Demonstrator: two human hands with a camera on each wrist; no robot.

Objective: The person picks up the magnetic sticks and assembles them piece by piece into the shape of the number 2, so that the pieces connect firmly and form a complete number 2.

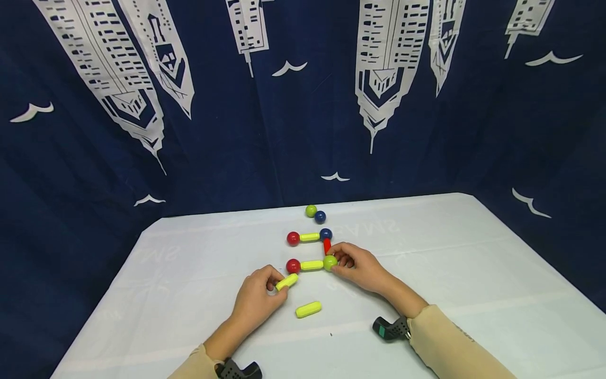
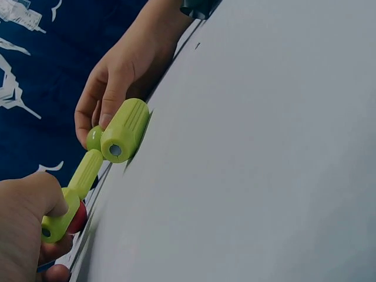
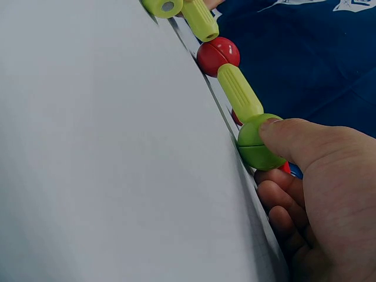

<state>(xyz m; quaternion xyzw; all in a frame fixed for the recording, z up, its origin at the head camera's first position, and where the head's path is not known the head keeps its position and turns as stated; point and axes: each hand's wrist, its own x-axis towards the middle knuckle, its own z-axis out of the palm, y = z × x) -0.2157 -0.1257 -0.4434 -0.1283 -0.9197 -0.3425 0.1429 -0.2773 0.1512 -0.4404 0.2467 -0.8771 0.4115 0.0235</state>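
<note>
Tan sleeves [image 1: 447,339] up front, left hand [image 1: 258,296] pinching a yellow stick [image 1: 286,282] near a red ball [image 1: 293,266], right hand [image 1: 360,267] pinching a green ball [image 1: 329,262].

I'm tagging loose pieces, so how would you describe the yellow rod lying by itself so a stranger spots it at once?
On the white table, find the ball-and-rod assembly near the middle. Nearer the head camera, apart from it, lies a short yellow rod. Its yellow neighbours either meet balls or sit in the left grip; this one touches neither.
</note>
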